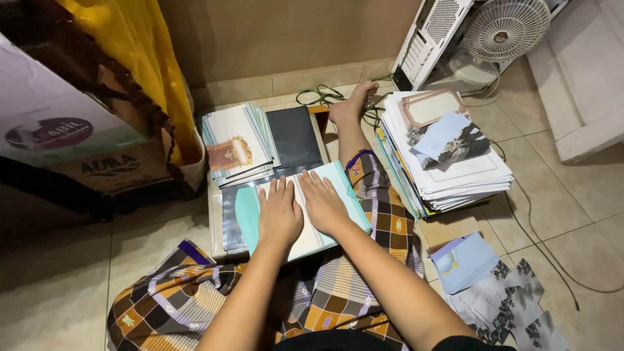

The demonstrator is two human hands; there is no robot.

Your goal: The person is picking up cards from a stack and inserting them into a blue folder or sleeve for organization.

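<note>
Checked cloth in brown, orange and purple, a sarong (195, 299), covers the lap of a person sitting on a tiled floor (65, 286), seen from above. Both bare forearms reach forward from the bottom of the view. The left hand (279, 213) and right hand (323, 203) lie flat, side by side, palms down, fingers straight and close together, gripping nothing. They press on a pale teal and white card folder (344, 188), which lies open across a small low wooden table (214, 221) just in front of the knees, on top of clear plastic sleeves (231, 218).

To the lower right, loose blue envelopes (463, 261) and black-and-white floral sheets (513, 305) lie on the tiles. Just beyond the hands, a short stack of similar cards (235, 144) sits on the left and a dark grey sheet (296, 136) beside it. On the right, next to the person's outstretched leg and bare foot (354, 104), a much taller pile of flat white cards (455, 172) stands on the floor, topped with a framed pink card (432, 107) and a few loose pieces.

Judging by the piles, only a small share has been handled; the larger stack looks untouched.

Furthest away are a green cable (322, 96), a white computer case (432, 39), a small white fan (507, 29), and, at left, a cardboard box (97, 162) under yellow fabric (140, 45).
</note>
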